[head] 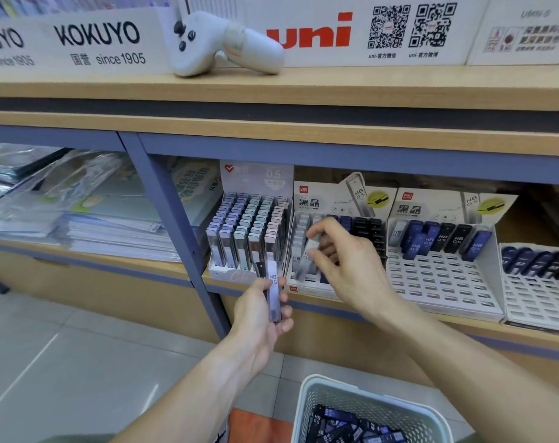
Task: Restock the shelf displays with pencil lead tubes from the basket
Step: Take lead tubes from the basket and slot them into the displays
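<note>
My left hand (261, 314) grips a small bunch of pencil lead tubes (272, 289), a clear one marked HB 0.5 in front, held upright below the shelf edge. My right hand (342, 260) pinches one clear lead tube (306, 260) and holds it tilted over the left rows of the middle display tray (303, 282). A white mesh basket (338, 394) at the bottom of the view holds several dark lead tubes (345, 426).
A full display of pastel tubes (249, 231) stands to the left. Two slotted white trays (444, 273) to the right hold dark tubes only in their back rows. Stacked folders (80, 212) fill the left bay. A white controller (220, 43) lies on the top shelf.
</note>
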A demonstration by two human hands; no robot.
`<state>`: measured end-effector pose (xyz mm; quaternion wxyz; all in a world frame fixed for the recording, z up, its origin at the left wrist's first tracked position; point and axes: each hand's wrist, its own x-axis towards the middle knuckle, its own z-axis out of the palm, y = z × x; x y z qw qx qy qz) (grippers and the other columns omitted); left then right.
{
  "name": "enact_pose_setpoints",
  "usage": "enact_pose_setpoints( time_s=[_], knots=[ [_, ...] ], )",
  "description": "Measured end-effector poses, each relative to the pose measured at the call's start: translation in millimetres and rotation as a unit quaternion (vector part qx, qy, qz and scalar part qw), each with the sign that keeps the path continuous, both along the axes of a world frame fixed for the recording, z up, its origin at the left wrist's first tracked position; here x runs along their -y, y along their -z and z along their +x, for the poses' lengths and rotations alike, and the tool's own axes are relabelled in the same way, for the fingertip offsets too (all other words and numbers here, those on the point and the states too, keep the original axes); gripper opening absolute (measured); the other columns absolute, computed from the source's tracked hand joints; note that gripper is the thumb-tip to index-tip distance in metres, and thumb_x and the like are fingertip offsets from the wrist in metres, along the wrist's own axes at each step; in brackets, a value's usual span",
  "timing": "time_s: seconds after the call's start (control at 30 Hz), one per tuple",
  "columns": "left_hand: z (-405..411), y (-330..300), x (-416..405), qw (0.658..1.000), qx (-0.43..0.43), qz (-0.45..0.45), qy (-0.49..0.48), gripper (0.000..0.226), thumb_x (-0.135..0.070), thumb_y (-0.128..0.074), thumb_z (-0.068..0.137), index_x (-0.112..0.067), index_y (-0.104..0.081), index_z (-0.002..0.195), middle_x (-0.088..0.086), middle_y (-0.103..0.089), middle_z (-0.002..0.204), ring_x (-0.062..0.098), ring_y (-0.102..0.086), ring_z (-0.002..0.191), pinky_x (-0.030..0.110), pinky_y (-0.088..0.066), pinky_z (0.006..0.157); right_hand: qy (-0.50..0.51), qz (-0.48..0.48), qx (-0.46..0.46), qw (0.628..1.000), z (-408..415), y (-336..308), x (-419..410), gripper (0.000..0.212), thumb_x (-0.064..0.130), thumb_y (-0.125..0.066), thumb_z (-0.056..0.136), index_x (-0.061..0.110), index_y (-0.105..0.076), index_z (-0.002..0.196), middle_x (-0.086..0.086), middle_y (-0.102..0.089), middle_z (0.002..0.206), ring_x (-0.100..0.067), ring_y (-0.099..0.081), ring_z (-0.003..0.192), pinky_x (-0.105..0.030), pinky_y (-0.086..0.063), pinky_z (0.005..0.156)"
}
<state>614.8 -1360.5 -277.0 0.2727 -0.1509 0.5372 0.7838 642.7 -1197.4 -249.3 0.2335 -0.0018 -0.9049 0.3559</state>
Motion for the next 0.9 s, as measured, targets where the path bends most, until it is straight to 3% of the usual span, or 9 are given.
enact_pose_setpoints(
  time_s=[0.17, 0.4, 0.63, 0.9],
  knots=[
    [-1.0, 1.4, 1.4, 1.0, 0.009, -0.026, -0.01, 0.029, -0.021, -0.046, 0.107, -0.004, -0.067, 0.114, 0.007, -0.063, 0.075, 0.019, -0.054, 0.052, 0.027, -0.038, 0.041, 0.004, 0.042, -0.041, 0.998, -8.0, 16.0, 8.9, 0.019, 0.014, -0.067, 0.095, 0.022, -0.056, 0.109, 0.006, -0.068, 0.086, -0.014, -0.065, 0.079, -0.041, -0.055, 0.073],
    [-1.1, -1.7, 1.2, 0.999, 0.01, -0.03, -0.01, 0.021, -0.017, -0.063, 0.096, -0.003, -0.069, 0.111, 0.011, -0.064, 0.082, 0.02, -0.054, 0.052, 0.027, -0.038, 0.042, -0.01, 0.046, -0.025, 0.999, -14.3, 18.2, 13.0, 0.019, 0.018, -0.067, 0.095, 0.026, -0.057, 0.11, 0.002, -0.068, 0.08, -0.017, -0.066, 0.074, -0.042, -0.056, 0.071],
    [-1.3, -4.4, -0.5, 0.999, 0.024, -0.016, -0.026, 0.027, -0.016, -0.051, 0.102, 0.001, -0.07, 0.112, 0.012, -0.069, 0.08, 0.02, -0.054, 0.053, 0.026, -0.039, 0.044, 0.001, 0.09, -0.034, 0.995, -16.9, 14.9, 12.6, 0.015, 0.015, -0.068, 0.094, 0.02, -0.059, 0.105, 0.003, -0.07, 0.078, -0.023, -0.067, 0.071, -0.042, -0.056, 0.066],
    [0.0, -4.2, -0.1, 0.999, 0.025, -0.02, -0.032, 0.024, -0.013, -0.049, 0.103, 0.001, -0.064, 0.115, 0.019, -0.076, 0.087, 0.021, -0.055, 0.054, 0.026, -0.041, 0.044, -0.01, 0.057, -0.006, 0.998, -19.1, 8.5, 7.5, 0.012, 0.015, -0.07, 0.092, 0.022, -0.065, 0.101, 0.007, -0.072, 0.081, -0.01, -0.068, 0.074, -0.036, -0.057, 0.074]
  ],
)
